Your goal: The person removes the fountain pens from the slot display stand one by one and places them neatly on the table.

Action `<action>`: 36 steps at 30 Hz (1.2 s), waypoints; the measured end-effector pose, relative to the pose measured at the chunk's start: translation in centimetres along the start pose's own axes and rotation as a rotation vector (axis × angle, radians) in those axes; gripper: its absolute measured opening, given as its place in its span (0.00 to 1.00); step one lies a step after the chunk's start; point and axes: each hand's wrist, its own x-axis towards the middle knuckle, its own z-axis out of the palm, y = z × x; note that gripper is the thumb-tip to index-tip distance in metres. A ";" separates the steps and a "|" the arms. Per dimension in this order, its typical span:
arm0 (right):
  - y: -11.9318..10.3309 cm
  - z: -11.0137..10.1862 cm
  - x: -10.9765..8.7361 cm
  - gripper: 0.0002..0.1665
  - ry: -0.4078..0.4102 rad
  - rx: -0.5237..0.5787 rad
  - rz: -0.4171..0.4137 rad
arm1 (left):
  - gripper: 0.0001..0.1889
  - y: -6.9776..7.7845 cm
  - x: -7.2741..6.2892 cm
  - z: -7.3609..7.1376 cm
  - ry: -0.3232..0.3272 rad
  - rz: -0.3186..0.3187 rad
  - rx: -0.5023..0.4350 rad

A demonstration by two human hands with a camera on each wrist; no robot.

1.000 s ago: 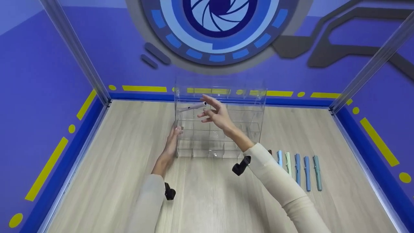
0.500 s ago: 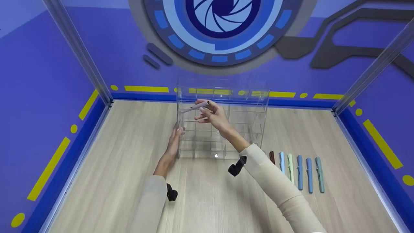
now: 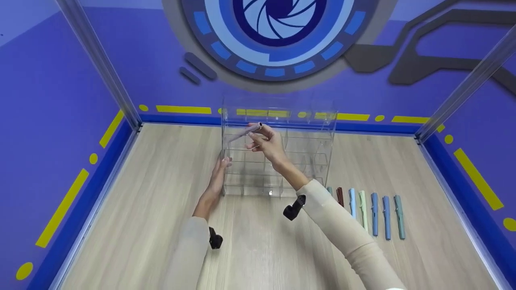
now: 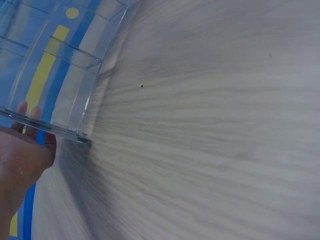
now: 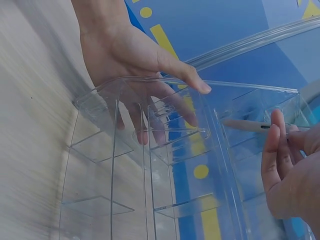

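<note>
A light mauve pen (image 3: 245, 132) is pinched between the thumb and fingers of my right hand (image 3: 272, 147). It slants down to the left, its far end at an upper-left compartment of the clear acrylic organizer (image 3: 293, 175). In the right wrist view the pen (image 5: 245, 125) shows beside the transparent dividers; how deep its end sits I cannot tell. My left hand (image 3: 216, 177) rests against the organizer's left side. Seen from the right wrist, that left hand (image 5: 120, 55) lays its thumb on the front edge, with its fingers extended along the outside of the wall.
Several capped pens lie in a row at the right of the table: a green one (image 3: 399, 217), blue ones (image 3: 375, 213), a pale green one (image 3: 363, 205) and a dark red one (image 3: 340, 196). My right sleeve (image 3: 342, 225) partly covers the row. Blue printed walls (image 3: 169, 88) enclose the table.
The right fingers have drawn in from a spread pose to a closer pinch on the pen. The pen now slants more steeply. The left hand stays on the organizer's side; the head view shifted slightly.
</note>
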 end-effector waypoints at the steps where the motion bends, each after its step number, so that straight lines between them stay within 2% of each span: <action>1: 0.0 0.0 -0.1 0.21 0.009 0.005 -0.003 | 0.37 0.0 0.0 0.0 0.002 0.006 0.003; 7: -0.5 -0.2 -0.7 0.20 0.031 0.009 -0.022 | 0.35 -0.1 0.2 0.0 0.004 0.033 0.005; 11: -1.2 -0.6 -1.3 0.20 0.035 -0.008 -0.054 | 0.36 0.0 -0.1 0.0 -0.009 0.022 0.013; 19: -2.5 -1.9 -2.2 0.18 0.070 -0.018 -0.138 | 0.33 0.1 0.3 0.0 -0.026 0.083 0.019; 21: -2.9 -2.4 -2.5 0.18 0.081 -0.030 -0.156 | 0.33 0.1 0.3 -0.1 -0.026 0.082 0.020; 30: -4.8 -6.2 -3.7 0.17 0.128 -0.053 -0.222 | 0.34 -0.1 -0.1 -0.2 -0.039 0.052 0.027; 36: -6.1 -9.1 -4.7 0.19 0.161 -0.078 -0.269 | 0.33 -0.1 0.2 -0.2 -0.023 0.085 0.044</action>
